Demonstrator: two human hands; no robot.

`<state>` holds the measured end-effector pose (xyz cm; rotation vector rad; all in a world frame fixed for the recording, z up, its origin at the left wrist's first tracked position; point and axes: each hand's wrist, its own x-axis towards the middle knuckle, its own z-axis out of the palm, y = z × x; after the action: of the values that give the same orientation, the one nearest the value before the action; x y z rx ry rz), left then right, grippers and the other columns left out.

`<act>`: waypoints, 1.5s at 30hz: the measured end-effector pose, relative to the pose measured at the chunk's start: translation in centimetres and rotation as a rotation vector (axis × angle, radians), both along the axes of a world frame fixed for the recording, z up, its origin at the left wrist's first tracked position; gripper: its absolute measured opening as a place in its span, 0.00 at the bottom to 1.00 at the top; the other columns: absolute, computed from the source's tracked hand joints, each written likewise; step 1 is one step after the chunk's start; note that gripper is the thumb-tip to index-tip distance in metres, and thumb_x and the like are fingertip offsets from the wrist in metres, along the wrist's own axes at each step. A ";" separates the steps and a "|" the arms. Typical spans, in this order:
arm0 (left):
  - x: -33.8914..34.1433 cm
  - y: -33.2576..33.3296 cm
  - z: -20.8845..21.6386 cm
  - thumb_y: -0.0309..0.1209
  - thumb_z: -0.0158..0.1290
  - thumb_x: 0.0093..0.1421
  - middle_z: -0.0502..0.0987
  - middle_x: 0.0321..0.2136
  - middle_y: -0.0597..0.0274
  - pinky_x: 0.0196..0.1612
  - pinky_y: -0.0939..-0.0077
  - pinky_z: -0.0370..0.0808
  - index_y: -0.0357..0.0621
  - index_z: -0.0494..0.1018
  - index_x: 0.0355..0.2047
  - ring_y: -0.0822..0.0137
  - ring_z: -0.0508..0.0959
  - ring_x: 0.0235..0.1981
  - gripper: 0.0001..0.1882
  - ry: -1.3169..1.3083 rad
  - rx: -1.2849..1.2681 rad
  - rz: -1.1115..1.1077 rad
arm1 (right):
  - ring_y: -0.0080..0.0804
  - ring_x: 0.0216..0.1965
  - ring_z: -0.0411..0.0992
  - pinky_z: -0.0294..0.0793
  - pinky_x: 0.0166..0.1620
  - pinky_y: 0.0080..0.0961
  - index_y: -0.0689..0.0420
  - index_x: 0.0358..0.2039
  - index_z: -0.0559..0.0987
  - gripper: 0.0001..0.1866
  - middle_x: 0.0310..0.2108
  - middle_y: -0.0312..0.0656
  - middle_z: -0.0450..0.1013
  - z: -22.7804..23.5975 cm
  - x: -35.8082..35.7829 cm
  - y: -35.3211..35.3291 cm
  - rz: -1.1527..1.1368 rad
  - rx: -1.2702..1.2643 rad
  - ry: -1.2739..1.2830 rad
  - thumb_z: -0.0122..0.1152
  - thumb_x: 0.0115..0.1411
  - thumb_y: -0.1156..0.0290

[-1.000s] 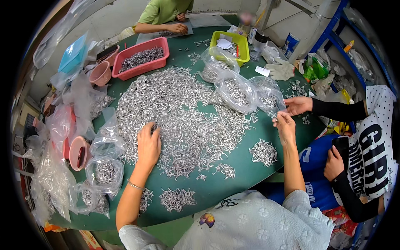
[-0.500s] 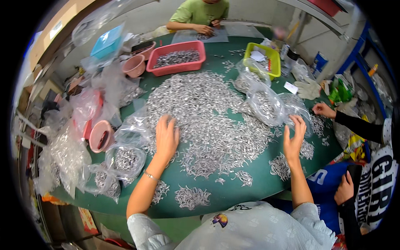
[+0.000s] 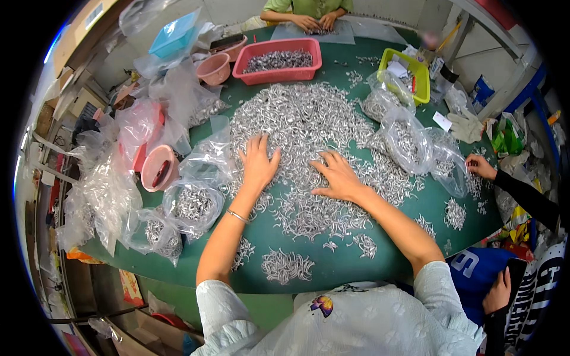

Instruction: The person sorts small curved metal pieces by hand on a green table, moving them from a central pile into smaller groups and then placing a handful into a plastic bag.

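so the main thing here is a big pile (image 3: 303,113) of small curved silver metal bits, sitting mid-table on a green table (image 3: 350,276). left hand (image 3: 260,163) lies palm down on the left part of the pile, fingers a bit spread and the thumb sticking out to the side. right hand (image 3: 338,177) is palm down on the middle of the pile, reaching in from the right, fingers fanned apart with the thumb well clear of them. can't tell if any bits are caught under either palm. on the near side of the pile there's a small heap (image 3: 288,266) and a smaller clump (image 3: 364,245), and another little mound (image 3: 455,213) is off to its right. left of the pile you've got an open clear bag (image 3: 195,204) with bits in it, plus a pink cup (image 3: 148,173) with something dark red inside. just beyond the pile is a pink tray (image 3: 277,76) full of more bits, and a yellow-green basket (image 3: 423,80) is past its far right. more bags (image 3: 405,139) of bits touch the pile's right edge, with a pale glove (image 3: 467,127) further out. beyond the pile a person in a green shirt (image 3: 317,7) has both hands on some bits. well right of the pile, someone in black sleeves (image 3: 527,193) has one hand at loose bits and the other on a dark phone (image 3: 516,274).
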<state>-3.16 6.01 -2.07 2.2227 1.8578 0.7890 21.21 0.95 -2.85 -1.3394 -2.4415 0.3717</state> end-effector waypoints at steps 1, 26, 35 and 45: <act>0.0 -0.4 -0.2 0.44 0.51 0.60 0.61 0.61 0.49 0.63 0.37 0.49 0.40 0.63 0.59 0.48 0.57 0.64 0.31 0.020 0.009 -0.007 | 0.57 0.64 0.50 0.53 0.63 0.49 0.52 0.58 0.68 0.39 0.61 0.54 0.56 0.0 0.1 -0.8 0.025 0.012 0.003 0.68 0.49 0.49; 2.9 -19.6 4.0 0.30 0.60 0.54 0.60 0.59 0.45 0.63 0.44 0.55 0.39 0.67 0.54 0.42 0.58 0.62 0.27 0.198 -0.199 -0.385 | 0.45 0.63 0.57 0.54 0.63 0.48 0.51 0.47 0.76 0.17 0.56 0.43 0.66 2.7 8.4 -11.0 -0.051 0.200 -0.100 0.62 0.55 0.65; 9.4 -25.8 4.2 0.25 0.58 0.52 0.62 0.58 0.47 0.62 0.46 0.57 0.39 0.67 0.53 0.45 0.60 0.61 0.26 0.086 -0.156 -0.395 | 0.45 0.50 0.66 0.64 0.53 0.39 0.58 0.45 0.75 0.20 0.45 0.46 0.70 5.9 11.2 -15.6 -0.249 -0.087 0.166 0.66 0.51 0.70; 13.2 -29.4 1.6 0.22 0.57 0.52 0.66 0.53 0.52 0.49 0.60 0.65 0.38 0.67 0.53 0.51 0.68 0.50 0.26 -0.227 -0.256 -0.340 | 0.45 0.43 0.67 0.68 0.47 0.36 0.61 0.41 0.76 0.15 0.43 0.45 0.68 3.1 9.3 -21.6 -0.052 -0.225 0.349 0.62 0.51 0.82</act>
<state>10.02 -23.41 -0.49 2.1041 1.3449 0.6656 30.50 -20.67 0.22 -1.2944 -2.1197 0.8136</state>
